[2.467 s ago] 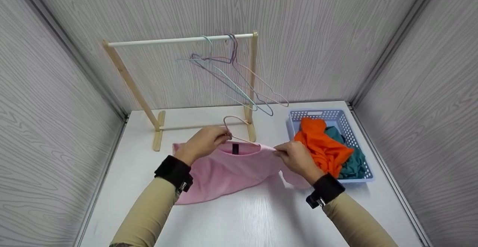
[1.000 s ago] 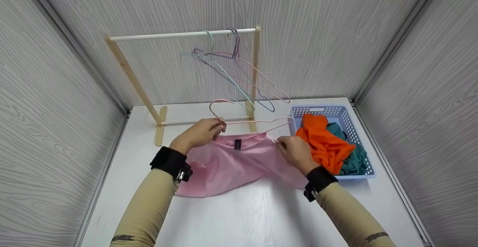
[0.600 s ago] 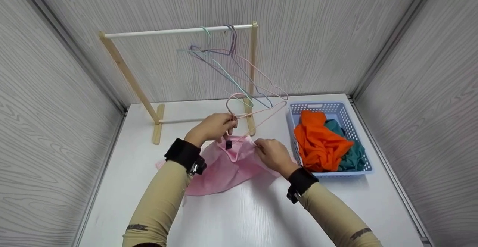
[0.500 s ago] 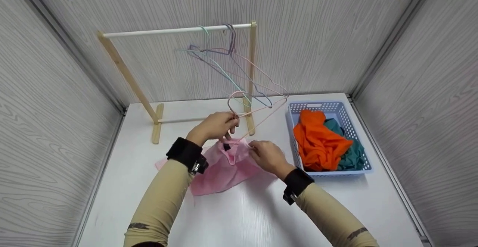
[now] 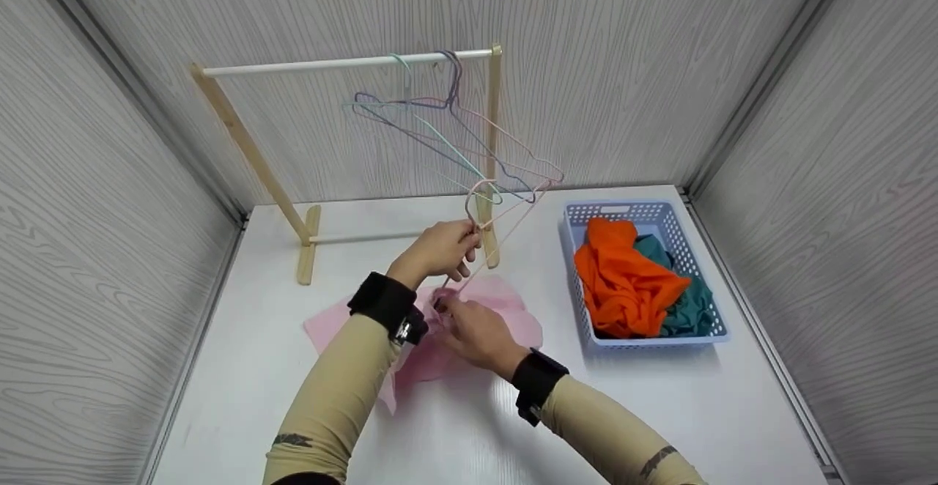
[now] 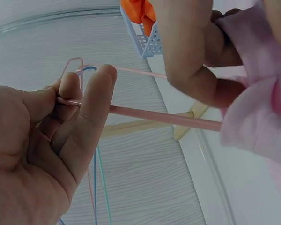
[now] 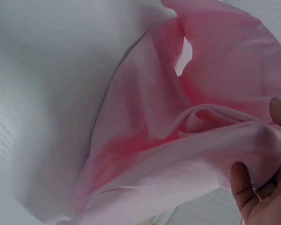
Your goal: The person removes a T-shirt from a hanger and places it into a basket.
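Note:
My left hand point(image 5: 440, 250) pinches a thin pink clothes hanger point(image 6: 166, 117) just below its hook. One shoulder of the hanger sticks out to the upper right; the other end runs down into the neckline of a pink shirt point(image 5: 513, 309). With bent fingers, my right hand point(image 5: 480, 335) grips the shirt's bunched fabric by the neckline, close below the left hand. In the right wrist view the shirt point(image 7: 168, 183) hangs in folds from thumb and fingers. The hanger's lower end is hidden inside the cloth.
Behind the hands stands a wooden rack with a white bar point(image 5: 308, 66). Several hangers dangle near its right post point(image 5: 493, 119), overlapping the held hanger in the head view. A blue basket point(image 5: 659, 341) at the right contains an orange garment point(image 5: 626, 272) and a teal one point(image 5: 692, 309).
The right hand has moved left with the shirt's neckline, bunching it toward the left hand. The hanger has swung from nearly level to steeply tilted, its lower end now inside the neckline.

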A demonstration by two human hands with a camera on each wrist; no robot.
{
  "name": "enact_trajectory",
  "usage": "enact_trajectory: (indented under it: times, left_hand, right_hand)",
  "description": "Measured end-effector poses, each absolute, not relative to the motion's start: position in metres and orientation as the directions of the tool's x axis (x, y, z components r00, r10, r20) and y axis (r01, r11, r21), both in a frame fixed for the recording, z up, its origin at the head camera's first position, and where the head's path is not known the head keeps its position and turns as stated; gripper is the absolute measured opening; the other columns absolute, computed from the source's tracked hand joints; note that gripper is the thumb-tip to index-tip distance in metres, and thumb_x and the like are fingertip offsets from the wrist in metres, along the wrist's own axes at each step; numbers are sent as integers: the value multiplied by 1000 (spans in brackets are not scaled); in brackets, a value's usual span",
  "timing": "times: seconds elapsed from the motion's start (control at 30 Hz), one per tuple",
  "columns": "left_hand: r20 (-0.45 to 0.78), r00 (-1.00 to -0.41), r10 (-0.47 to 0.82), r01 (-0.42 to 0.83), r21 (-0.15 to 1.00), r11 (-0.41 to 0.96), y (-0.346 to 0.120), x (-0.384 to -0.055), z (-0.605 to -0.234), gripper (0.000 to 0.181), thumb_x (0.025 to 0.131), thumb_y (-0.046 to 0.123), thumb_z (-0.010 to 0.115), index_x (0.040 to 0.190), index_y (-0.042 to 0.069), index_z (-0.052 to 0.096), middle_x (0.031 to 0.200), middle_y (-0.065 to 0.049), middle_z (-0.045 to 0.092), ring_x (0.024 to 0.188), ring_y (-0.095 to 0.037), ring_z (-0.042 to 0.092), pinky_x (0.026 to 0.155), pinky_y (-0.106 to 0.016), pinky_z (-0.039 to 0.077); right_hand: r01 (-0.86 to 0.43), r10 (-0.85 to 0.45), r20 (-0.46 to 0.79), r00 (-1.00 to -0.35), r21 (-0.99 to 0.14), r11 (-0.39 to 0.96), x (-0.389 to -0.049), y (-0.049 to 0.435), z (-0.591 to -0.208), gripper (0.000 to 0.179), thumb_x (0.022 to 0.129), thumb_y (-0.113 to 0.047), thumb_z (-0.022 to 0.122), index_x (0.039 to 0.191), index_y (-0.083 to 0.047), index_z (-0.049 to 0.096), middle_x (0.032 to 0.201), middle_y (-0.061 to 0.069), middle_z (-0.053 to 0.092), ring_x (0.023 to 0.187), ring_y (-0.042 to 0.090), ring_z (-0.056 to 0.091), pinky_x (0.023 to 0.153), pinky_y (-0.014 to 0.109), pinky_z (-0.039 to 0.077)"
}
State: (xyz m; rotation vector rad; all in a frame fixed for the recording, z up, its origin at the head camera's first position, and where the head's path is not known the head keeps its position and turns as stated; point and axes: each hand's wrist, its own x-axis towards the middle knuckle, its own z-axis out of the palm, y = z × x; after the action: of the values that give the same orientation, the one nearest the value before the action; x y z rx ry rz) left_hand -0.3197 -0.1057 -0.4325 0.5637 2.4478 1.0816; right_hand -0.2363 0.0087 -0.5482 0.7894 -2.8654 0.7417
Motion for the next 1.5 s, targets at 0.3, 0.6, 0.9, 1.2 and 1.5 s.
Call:
enact_trajectory:
  times: [0.3,0.6,0.9,1.2,1.5]
  left_hand:
    - [-203,-835,511,164,796,583,-109,-321,-432,24,106,22,39,105,5,56,82,-5,57,73,-32,72,59,-37,60]
    - [-199,-806,557,141,850,507,-110,-323,-428,26,106,22,39,111,3,55,82,-3,56,70,-28,70,53,-28,57]
    - [-190,-811,554,131,863,488,-107,-325,-430,25,107,22,38,111,5,56,84,-7,57,72,-29,72,60,-36,61]
    - [-234,-770,594,176,816,551,-128,-321,-435,27,106,23,40,110,1,57,82,-5,58,68,-25,70,51,-27,55]
    - [-395,-725,563,185,676,713,-170,-312,-440,24,105,20,42,111,6,61,85,-5,60,66,-18,67,51,-25,51]
  right_hand:
    - [-648,-642,199,-741,-465,604,-232,-1,-556,12,90,-33,68,92,-21,71,84,-9,70,81,7,62,71,23,51]
    - [-671,-726,183,-663,-573,470,-236,9,-559,16,90,-14,65,103,-18,74,96,-7,73,90,4,64,85,21,52]
    - [-691,-780,80,-621,-525,496,-224,6,-563,33,94,-15,59,127,-17,64,107,-2,73,87,6,65,85,21,52]
    - [-604,-674,161,-721,-623,498,-233,54,-572,25,93,-9,61,116,-15,69,92,1,73,80,6,63,75,24,55]
    - [-375,-478,17,-878,-646,665,-233,132,-594,20,92,-6,62,110,-8,70,85,1,71,74,8,57,69,23,51]
